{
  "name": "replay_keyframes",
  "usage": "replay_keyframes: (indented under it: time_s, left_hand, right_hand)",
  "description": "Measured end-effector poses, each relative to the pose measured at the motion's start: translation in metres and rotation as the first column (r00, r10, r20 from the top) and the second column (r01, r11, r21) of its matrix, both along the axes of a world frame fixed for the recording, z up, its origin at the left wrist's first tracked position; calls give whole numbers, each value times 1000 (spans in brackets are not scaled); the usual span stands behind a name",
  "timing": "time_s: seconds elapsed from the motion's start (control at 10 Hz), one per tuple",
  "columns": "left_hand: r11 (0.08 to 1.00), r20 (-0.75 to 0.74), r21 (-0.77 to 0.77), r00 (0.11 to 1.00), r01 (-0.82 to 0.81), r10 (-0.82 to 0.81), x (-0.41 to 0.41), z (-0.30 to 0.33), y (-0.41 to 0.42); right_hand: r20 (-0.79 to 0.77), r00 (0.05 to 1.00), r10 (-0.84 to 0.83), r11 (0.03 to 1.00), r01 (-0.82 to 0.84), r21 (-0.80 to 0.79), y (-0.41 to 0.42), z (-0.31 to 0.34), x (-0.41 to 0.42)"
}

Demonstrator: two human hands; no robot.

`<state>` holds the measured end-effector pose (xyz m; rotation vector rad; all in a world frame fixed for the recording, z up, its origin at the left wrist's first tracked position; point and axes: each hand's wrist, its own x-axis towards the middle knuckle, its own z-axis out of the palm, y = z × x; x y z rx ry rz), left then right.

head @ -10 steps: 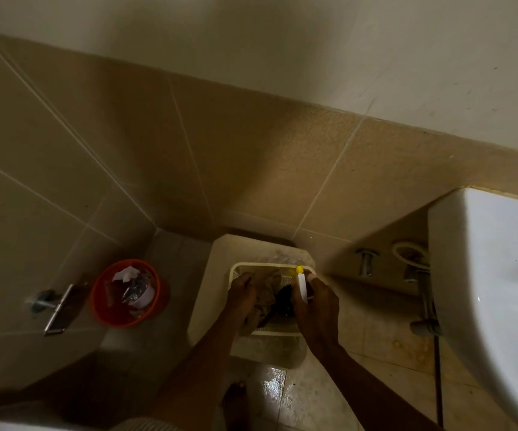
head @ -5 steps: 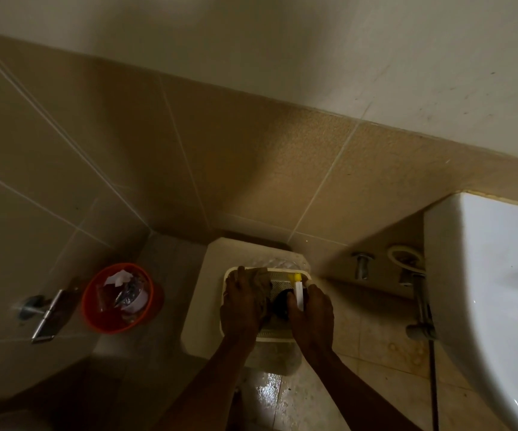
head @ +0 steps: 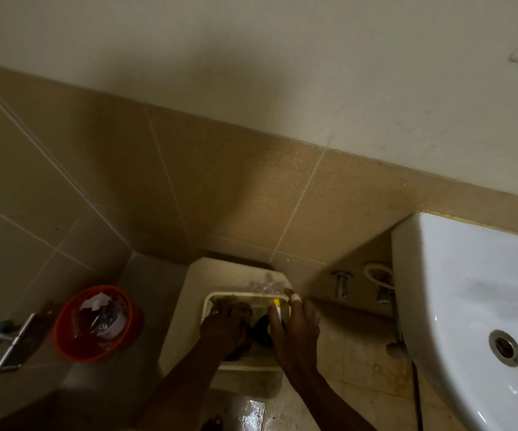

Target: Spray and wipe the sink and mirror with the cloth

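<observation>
Both hands have changed since a moment ago: the right hand has opened up, with its fingers now spread wide over the right edge of the basket, and the left hand now reaches deeper into it. That basket is pale and sits at about 6 o'clock, on a low cream step. The left hand lies flat, palm down, inside the basket; I cannot tell if it is holding anything, and the cloth cannot be made out under it. Just beside the right hand's thumb stands the spray bottle, white with a yellow tip, next to something round and dark. The right hand is not gripping the bottle.

At 3 o'clock is the white sink with its drain hole. At 9 o'clock, an orange bin full of rubbish stands on the floor. Farther away, brown wall tiles rise up toward 12 o'clock.
</observation>
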<state>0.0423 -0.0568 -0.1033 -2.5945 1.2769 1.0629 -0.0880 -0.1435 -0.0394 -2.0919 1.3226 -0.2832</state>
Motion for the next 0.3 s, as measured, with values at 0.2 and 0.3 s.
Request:
replay_keyframes:
  time_s: [0.2,0.3]
  left_hand:
    - [995,63,14,993,102,-103,15,69,10]
    - [993,181,-64,980,95,-82,12,89,24]
  right_hand:
    - [19,998,67,997,-67,32,-1,31,10]
    - [37,995,95,995,-95,-1,3,49,12]
